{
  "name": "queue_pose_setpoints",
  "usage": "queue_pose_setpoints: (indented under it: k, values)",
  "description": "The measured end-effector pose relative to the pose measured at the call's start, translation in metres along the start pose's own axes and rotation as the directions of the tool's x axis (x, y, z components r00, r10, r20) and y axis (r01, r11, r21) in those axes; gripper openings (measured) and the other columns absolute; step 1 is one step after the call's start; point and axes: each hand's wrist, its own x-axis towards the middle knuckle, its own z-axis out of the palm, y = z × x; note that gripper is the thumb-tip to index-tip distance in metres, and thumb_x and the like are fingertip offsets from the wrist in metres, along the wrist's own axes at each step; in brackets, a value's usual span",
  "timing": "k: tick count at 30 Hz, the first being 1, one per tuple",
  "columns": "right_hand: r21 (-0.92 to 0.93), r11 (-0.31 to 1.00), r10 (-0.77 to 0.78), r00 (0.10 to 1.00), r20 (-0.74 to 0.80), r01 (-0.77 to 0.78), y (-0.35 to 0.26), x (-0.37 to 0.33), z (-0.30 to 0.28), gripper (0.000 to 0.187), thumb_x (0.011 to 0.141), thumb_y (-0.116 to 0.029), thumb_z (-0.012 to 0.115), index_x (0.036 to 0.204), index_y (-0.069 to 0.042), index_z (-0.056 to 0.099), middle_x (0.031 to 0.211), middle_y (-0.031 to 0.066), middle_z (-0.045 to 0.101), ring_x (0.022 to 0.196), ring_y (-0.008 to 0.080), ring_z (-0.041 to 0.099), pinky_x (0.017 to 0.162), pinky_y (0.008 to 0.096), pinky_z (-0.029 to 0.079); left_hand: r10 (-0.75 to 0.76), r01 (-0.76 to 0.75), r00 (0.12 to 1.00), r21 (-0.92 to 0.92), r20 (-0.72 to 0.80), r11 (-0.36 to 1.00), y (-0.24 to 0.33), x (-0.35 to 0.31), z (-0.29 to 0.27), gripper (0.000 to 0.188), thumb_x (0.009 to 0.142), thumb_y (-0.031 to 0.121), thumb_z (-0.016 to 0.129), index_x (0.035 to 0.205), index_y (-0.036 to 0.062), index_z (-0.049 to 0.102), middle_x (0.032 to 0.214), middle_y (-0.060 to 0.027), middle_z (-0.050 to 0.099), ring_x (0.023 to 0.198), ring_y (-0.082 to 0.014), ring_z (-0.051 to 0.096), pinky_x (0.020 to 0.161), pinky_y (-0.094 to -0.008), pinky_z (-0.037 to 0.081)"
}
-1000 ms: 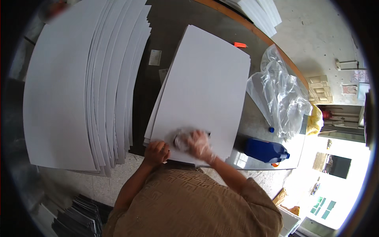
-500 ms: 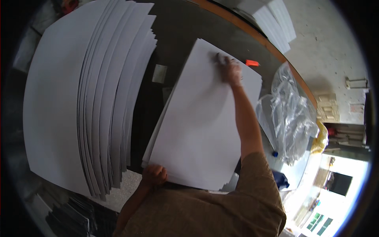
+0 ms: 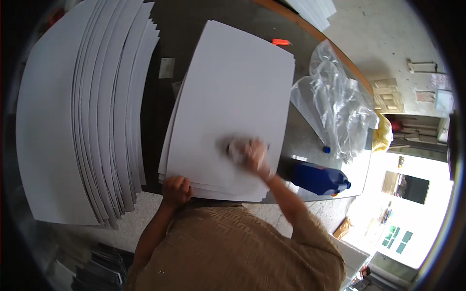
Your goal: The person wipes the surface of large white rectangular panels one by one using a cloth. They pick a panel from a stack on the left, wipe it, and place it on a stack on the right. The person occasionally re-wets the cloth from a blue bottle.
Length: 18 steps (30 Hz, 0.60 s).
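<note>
Since half a second ago, the right hand (image 3: pixel 250 153) has swept from the far edge of the top white sheet (image 3: pixel 233 87) back to its nearer part. It wears a translucent glove, its fingers bent over a dark object (image 3: pixel 228 148); motion blur hides whether they grip it or only press. Below and left of it, the left hand (image 3: pixel 176 190) lies with curled fingers at the stack's near left corner; I cannot tell if it pinches any sheets. A blue jug (image 3: pixel 318 178) stands or lies just right of the right hand, with a loose blue cap (image 3: pixel 326 150) near it. Sideways drag from the right hand could skew the sheets if the left lets up, and a wide swing of the right forearm could knock the jug, spilling it if open.
</note>
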Motion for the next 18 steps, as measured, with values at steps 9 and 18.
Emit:
queue_pose_setpoints:
  k: [9,18]
  values:
    - [0.133,0.991,0.000,1.000,0.031,-0.004,-0.003,-0.007,-0.039,0.050,0.070,-0.023,0.076,0.118,-0.017,0.065,0.093,0.0122,0.060,0.084,0.0316,0.057,0.072,0.0460,0.045,0.019,-0.019,1.000,0.007,0.001,1.000,-0.003,-0.005,0.006,0.038,0.089,0.029,0.057,0.120,0.0109,0.048,0.114,-0.0102,0.048,0.100,-0.0290,0.052,0.081,-0.0471,0.046]
    - [-0.083,0.846,0.524,0.850,-0.054,-0.527,0.290,0.256,0.021,0.046,0.083,-0.021,0.066,0.129,-0.022,0.059,0.124,0.0128,0.060,0.111,0.0317,0.060,0.093,0.0430,0.049,0.007,-0.010,1.000,0.122,0.021,0.992,0.003,-0.012,-0.002,0.032,0.086,0.029,0.060,0.112,0.0142,0.050,0.110,-0.0086,0.049,0.097,-0.0279,0.053,0.080,-0.0469,0.046]
